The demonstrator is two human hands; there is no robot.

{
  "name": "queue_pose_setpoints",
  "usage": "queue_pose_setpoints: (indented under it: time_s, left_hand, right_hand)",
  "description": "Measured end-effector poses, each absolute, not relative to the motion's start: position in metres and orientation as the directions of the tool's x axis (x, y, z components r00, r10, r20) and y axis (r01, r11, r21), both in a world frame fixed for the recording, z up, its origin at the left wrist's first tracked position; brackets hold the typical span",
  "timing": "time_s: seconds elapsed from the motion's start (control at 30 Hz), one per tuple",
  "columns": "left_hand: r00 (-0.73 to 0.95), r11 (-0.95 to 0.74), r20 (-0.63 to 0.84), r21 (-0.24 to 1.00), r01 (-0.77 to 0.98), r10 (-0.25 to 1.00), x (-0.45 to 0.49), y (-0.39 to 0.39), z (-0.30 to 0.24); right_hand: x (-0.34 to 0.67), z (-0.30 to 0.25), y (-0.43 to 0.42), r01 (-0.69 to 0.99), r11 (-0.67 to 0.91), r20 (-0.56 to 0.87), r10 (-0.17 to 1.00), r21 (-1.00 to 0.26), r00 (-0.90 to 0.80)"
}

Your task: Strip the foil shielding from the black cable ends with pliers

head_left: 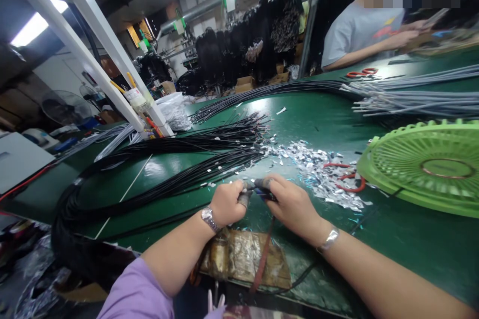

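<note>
My left hand [228, 204] is closed over the table, thumb and fingers pinched, with dark covers on some fingertips. A thin black cable [160, 221] runs in from the left and ends at this hand. My right hand [292, 207] is closed too, its covered fingertips almost touching the left ones. Something small and dark blue shows under its fingers, too hidden to name. Just beyond both hands lie bundles of black cables [179, 179] with their ends toward the middle. To the right of these ends spreads a heap of silvery and blue scraps [314, 169].
Red-handled scissors [352, 184] lie in the scraps beside a green fan [430, 164]. Grey cables [419, 99] and another pair of red-handled scissors [361, 73] lie farther back. A co-worker [359, 35] sits across the table. A taped board [250, 256] lies at the near edge; white posts [108, 55] rise left.
</note>
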State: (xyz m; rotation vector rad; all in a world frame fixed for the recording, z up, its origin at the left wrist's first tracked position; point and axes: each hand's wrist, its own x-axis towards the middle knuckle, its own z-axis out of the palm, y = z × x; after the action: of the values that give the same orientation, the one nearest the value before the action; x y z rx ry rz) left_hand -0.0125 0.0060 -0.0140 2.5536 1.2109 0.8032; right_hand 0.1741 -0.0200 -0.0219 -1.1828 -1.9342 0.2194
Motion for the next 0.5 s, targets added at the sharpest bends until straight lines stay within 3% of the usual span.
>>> queue_pose_setpoints:
  time_s: [0.1, 0.17, 0.23, 0.3, 0.4, 0.5]
  left_hand:
    - [0.519, -0.623, 0.346, 0.463, 0.630, 0.781, -0.011, 0.006, -0.013]
    - [0.509, -0.551, 0.270, 0.625, 0.553, 0.817, -0.009, 0.006, -0.011]
    - [0.530, -0.361, 0.093, 0.827, 0.430, 0.843, -0.006, 0.007, -0.007]
    - [0.599, -0.078, -0.130, 0.948, 0.309, 0.790, -0.004, 0.009, -0.003]
    - [0.688, 0.231, -0.329, 0.944, 0.234, 0.647, -0.003, 0.012, 0.002]
    - [0.661, 0.273, -0.353, 0.935, 0.226, 0.662, -0.002, 0.013, 0.007]
  right_hand:
    - [0.174, -0.019, -0.016, 0.503, 0.472, 0.471, 0.871, -0.725, -0.139]
    - [0.172, -0.019, -0.013, 0.312, 0.383, 0.367, 0.924, -0.869, -0.112]
    - [0.170, -0.019, -0.013, 0.123, 0.278, 0.265, 0.957, -0.953, -0.114]
    - [0.168, -0.019, -0.014, -0.005, 0.188, 0.187, 0.974, -0.982, -0.127]
    - [0.166, -0.020, -0.017, -0.079, 0.108, 0.120, 0.980, -0.991, -0.159]
    - [0.166, -0.019, -0.018, -0.062, 0.107, 0.115, 0.985, -0.992, -0.132]
